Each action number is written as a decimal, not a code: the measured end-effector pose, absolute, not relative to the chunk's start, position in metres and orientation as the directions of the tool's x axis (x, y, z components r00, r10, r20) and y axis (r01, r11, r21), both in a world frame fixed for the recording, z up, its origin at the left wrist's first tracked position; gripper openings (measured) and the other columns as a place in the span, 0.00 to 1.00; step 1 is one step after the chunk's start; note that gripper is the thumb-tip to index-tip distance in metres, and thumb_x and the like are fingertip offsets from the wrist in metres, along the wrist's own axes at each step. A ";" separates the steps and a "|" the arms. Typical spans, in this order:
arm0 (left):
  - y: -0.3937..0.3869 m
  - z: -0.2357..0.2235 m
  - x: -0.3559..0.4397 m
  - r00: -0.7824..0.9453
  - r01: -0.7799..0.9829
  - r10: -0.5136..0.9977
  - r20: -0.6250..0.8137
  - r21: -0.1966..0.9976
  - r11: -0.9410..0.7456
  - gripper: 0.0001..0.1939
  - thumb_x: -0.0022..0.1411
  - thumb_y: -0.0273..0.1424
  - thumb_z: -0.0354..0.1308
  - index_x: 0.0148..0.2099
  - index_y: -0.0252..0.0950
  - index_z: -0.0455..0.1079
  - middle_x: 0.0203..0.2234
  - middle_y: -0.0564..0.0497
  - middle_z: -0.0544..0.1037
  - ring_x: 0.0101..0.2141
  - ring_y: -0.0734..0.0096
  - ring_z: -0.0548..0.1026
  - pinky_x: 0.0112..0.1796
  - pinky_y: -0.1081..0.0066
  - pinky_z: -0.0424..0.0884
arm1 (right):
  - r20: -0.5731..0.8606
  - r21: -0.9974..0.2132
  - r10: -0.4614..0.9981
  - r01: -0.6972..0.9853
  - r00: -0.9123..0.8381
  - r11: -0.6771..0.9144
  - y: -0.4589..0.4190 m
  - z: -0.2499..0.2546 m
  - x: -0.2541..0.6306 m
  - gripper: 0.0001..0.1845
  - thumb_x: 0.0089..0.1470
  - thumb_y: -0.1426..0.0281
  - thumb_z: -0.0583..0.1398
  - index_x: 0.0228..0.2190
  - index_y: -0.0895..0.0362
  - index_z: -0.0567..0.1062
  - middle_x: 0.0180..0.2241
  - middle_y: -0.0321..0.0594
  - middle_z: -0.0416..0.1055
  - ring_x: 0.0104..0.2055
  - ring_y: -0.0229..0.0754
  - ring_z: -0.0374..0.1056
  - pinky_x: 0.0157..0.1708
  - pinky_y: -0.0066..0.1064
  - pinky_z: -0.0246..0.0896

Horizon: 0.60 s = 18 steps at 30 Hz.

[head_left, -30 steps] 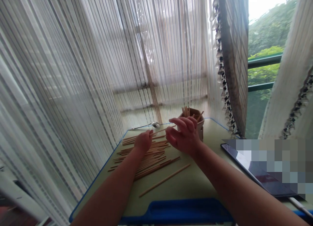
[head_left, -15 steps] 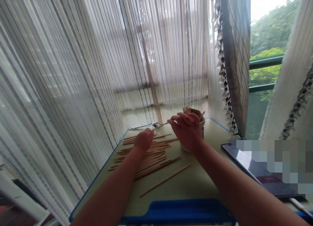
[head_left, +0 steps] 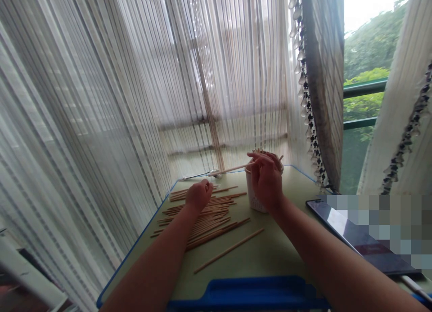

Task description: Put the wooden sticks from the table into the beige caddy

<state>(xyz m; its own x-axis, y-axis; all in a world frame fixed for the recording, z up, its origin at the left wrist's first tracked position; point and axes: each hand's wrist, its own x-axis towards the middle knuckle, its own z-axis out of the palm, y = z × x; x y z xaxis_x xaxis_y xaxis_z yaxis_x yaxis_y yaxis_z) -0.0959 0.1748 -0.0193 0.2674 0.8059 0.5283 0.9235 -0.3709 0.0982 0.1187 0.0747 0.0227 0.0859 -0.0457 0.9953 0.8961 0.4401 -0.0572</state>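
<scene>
My right hand (head_left: 268, 179) pinches a wooden chopstick (head_left: 232, 169), which points left above the table. Just behind that hand stands a white container (head_left: 254, 197) with several chopsticks upright in it; the hand hides much of its rim. My left hand (head_left: 199, 196) is curled closed over the far part of a spread of loose chopsticks (head_left: 209, 222), and no stick shows in its fingers. The held chopstick's left end is slightly above and apart from the left hand. A single chopstick (head_left: 229, 251) lies nearer me, apart from the others.
A spoon-like metal utensil (head_left: 195, 176) lies along the far edge of the pale table (head_left: 283, 253), which has a blue rim. On the right rests a dark tablet (head_left: 357, 240) with a white cable (head_left: 413, 286). Striped curtains (head_left: 101, 100) hang close behind and left.
The chopstick has left my left hand and is now held by my right hand alone, tilted up. My right hand has turned and moved slightly right, baring more of the container.
</scene>
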 end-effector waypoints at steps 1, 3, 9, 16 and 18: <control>0.175 -0.020 -0.096 0.270 0.924 0.807 0.525 0.096 -0.371 0.16 0.67 0.40 0.45 0.39 0.38 0.72 0.31 0.47 0.80 0.33 0.64 0.76 0.31 0.70 0.59 | 0.995 -0.072 -0.028 0.890 0.095 0.450 0.075 0.023 0.119 0.09 0.60 0.74 0.53 0.43 0.52 0.65 0.41 0.39 0.76 0.47 0.41 0.69 0.56 0.43 0.55; 0.175 -0.020 -0.096 0.281 0.923 0.807 0.520 0.086 -0.376 0.17 0.67 0.40 0.45 0.38 0.38 0.72 0.31 0.47 0.80 0.33 0.64 0.76 0.31 0.70 0.59 | 0.994 -0.101 0.013 0.889 0.107 0.447 0.075 0.023 0.119 0.07 0.60 0.72 0.53 0.42 0.53 0.66 0.40 0.39 0.76 0.48 0.42 0.69 0.57 0.44 0.54; 0.175 -0.020 -0.095 0.308 0.923 0.807 0.504 0.046 -0.381 0.19 0.67 0.41 0.44 0.36 0.38 0.72 0.29 0.46 0.79 0.32 0.64 0.75 0.30 0.70 0.57 | 0.989 -0.146 0.074 0.925 0.127 0.352 0.071 0.026 0.116 0.03 0.58 0.70 0.56 0.32 0.53 0.69 0.41 0.39 0.75 0.51 0.46 0.65 0.55 0.43 0.53; 0.172 -0.017 -0.094 0.344 0.919 0.808 0.479 0.003 -0.394 0.20 0.67 0.40 0.43 0.35 0.37 0.73 0.29 0.46 0.79 0.31 0.65 0.75 0.29 0.69 0.55 | 0.985 -0.160 0.093 0.958 0.142 0.236 0.071 0.023 0.116 0.09 0.58 0.68 0.56 0.26 0.54 0.71 0.41 0.41 0.73 0.46 0.46 0.63 0.48 0.39 0.54; 0.172 -0.017 -0.094 0.353 0.917 0.808 0.471 -0.001 -0.400 0.19 0.67 0.40 0.43 0.35 0.38 0.73 0.29 0.46 0.79 0.30 0.65 0.75 0.29 0.70 0.54 | 0.983 -0.168 0.106 0.962 0.148 0.217 0.071 0.024 0.116 0.12 0.59 0.68 0.56 0.24 0.55 0.71 0.36 0.39 0.73 0.43 0.45 0.62 0.45 0.38 0.53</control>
<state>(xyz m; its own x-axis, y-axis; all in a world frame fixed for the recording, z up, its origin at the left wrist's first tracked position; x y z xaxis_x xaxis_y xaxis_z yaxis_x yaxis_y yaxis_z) -0.0944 0.1719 -0.0168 0.3527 0.8083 0.4715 0.9167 -0.3996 -0.0005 0.1162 0.0705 0.0235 0.1475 0.1055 0.9834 0.9616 0.2172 -0.1675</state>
